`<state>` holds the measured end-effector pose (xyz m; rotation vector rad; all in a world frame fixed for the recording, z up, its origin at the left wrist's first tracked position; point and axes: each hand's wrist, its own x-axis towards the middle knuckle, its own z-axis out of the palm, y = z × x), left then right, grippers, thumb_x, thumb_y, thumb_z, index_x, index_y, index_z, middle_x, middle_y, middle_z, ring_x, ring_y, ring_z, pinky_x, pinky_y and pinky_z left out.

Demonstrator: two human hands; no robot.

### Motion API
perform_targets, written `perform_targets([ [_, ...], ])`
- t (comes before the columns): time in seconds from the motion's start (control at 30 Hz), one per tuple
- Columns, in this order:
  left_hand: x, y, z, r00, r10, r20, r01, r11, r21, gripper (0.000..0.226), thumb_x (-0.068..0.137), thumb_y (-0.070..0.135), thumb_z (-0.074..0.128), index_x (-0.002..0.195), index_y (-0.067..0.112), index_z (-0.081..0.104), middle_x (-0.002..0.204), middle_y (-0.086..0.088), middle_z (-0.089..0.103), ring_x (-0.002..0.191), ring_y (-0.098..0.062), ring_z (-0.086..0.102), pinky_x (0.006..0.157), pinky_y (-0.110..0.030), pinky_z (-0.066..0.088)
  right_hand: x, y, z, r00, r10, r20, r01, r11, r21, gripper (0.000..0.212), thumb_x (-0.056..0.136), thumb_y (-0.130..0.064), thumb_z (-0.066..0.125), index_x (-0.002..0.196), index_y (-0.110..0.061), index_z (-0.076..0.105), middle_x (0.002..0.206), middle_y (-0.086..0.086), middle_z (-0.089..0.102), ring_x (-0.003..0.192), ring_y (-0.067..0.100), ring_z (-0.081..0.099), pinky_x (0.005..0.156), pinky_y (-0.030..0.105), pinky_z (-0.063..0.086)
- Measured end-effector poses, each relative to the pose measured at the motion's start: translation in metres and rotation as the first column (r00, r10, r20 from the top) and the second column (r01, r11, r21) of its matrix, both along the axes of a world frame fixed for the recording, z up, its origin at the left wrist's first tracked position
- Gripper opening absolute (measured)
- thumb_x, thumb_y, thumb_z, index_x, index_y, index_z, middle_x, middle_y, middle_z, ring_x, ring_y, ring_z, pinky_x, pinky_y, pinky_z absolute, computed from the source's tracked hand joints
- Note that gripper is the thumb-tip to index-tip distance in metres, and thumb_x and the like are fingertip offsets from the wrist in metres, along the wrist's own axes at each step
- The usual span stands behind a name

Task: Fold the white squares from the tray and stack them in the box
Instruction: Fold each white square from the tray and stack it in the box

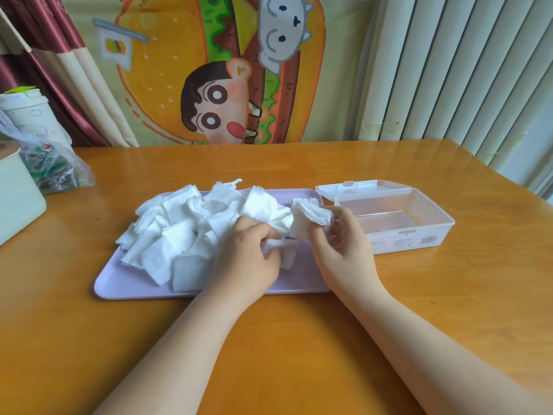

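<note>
While the box [443,223] appears empty and squares [179,235] heap the tray [119,284], the left hand [248,259] grips one square [276,244], the right hand [344,247] pinches a second square [308,218]; nearly everything remains.

- We take this for a home: a glossy wooden table [89,339] stands against a cartoon burger wall cloth [179,55].
- Beside it we see maroon-and-cream curtains [39,22] and white vertical blinds [449,70].

At the left of the frame a clear plastic bag [59,172] lies on the wooden tabletop [269,339]; a cartoon burger cloth [215,70] hangs behind, upper centre.
</note>
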<state>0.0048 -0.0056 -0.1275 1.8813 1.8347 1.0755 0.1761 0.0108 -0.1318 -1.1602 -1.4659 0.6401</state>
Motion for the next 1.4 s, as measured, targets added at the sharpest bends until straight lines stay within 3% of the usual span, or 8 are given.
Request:
perform_targets([
  [0.27,-0.002,-0.002,-0.001,0.992,-0.015,0.125,0.003,0.995,0.096,0.025,0.097,0.024,0.07,0.121,0.027,0.077,0.093,0.015,0.059,0.077,0.001,0.058,0.077,-0.023,0.051,0.0,0.0,0.0,0.998,-0.053,-0.015,0.053,0.998,-0.016,0.016,0.102,-0.019,0.057,0.117,-0.024,0.057,0.062,-0.015,0.049,0.059,0.004,0.048,0.059,0.014,0.04],
  [0.47,-0.001,-0.007,0.013,0.961,-0.003,0.276,-0.063,0.971,0.23,0.013,0.092,0.022,0.069,0.097,0.028,0.079,0.091,0.019,0.066,0.078,-0.002,0.059,0.073,-0.014,0.044,0.002,-0.001,0.001,0.998,-0.056,-0.022,0.055,0.998,-0.04,0.015,0.102,-0.018,0.056,0.116,-0.025,0.056,0.065,-0.011,0.049,0.058,0.005,0.049,0.057,0.015,0.039],
  [0.6,-0.003,-0.008,0.021,0.902,-0.084,0.424,0.001,0.981,0.192,0.015,0.091,0.031,0.06,0.102,0.035,0.07,0.076,0.025,0.063,0.061,-0.004,0.053,0.063,-0.021,0.047,0.002,0.0,0.001,0.998,-0.047,-0.04,0.045,0.998,-0.048,0.011,0.102,-0.021,0.059,0.111,-0.027,0.057,0.063,-0.012,0.049,0.057,0.004,0.047,0.056,0.015,0.039],
  [0.73,0.001,-0.007,0.019,0.842,-0.161,0.515,0.083,0.982,0.17,0.034,0.093,0.027,0.063,0.125,0.036,0.067,0.109,0.012,0.071,0.1,-0.014,0.068,0.089,-0.027,0.054,0.003,0.0,-0.001,0.998,-0.01,-0.067,0.008,0.999,-0.041,0.01,0.101,-0.021,0.061,0.102,-0.03,0.057,0.062,-0.015,0.048,0.057,0.005,0.046,0.057,0.017,0.04],
  [0.8,0.001,-0.007,0.02,0.803,-0.188,0.566,0.134,0.982,0.135,0.037,0.096,0.018,0.066,0.128,0.036,0.067,0.112,0.003,0.073,0.099,-0.017,0.069,0.091,-0.031,0.055,0.004,0.0,-0.002,0.997,0.006,-0.076,-0.01,0.999,-0.044,0.012,0.1,-0.021,0.062,0.097,-0.031,0.057,0.061,-0.016,0.048,0.058,0.006,0.046,0.057,0.018,0.04],
  [1.0,0.003,-0.01,0.023,0.704,-0.249,0.666,0.303,0.952,0.035,0.044,0.095,0.002,0.071,0.125,0.033,0.07,0.11,-0.006,0.077,0.092,-0.022,0.065,0.09,-0.034,0.055,0.008,-0.001,0.004,0.97,0.171,-0.172,-0.192,0.975,-0.113,0.021,0.094,-0.018,0.064,0.112,-0.028,0.069,0.092,0.023,0.073,0.081,0.043,0.068,0.072,0.051,0.056],
  [1.2,0.005,-0.007,0.022,0.693,-0.215,0.688,0.267,0.963,0.033,0.042,0.093,0.005,0.075,0.128,0.027,0.067,0.108,-0.001,0.079,0.1,-0.024,0.073,0.094,-0.037,0.058,0.012,-0.003,0.012,0.927,0.322,-0.195,-0.348,0.929,-0.121,0.017,0.099,-0.021,0.063,0.105,-0.015,0.077,0.09,0.032,0.069,0.075,0.023,0.056,0.069,0.04,0.042],
  [1.4,0.001,-0.006,0.021,0.708,-0.211,0.674,0.233,0.971,0.058,0.044,0.09,0.005,0.077,0.122,0.034,0.07,0.104,-0.002,0.077,0.092,-0.02,0.069,0.091,-0.039,0.057,0.011,0.0,0.013,0.923,0.331,-0.196,-0.361,0.921,-0.145,0.024,0.102,-0.022,0.057,0.108,-0.005,0.073,0.103,0.037,0.066,0.088,0.027,0.063,0.084,0.063,0.052],
])
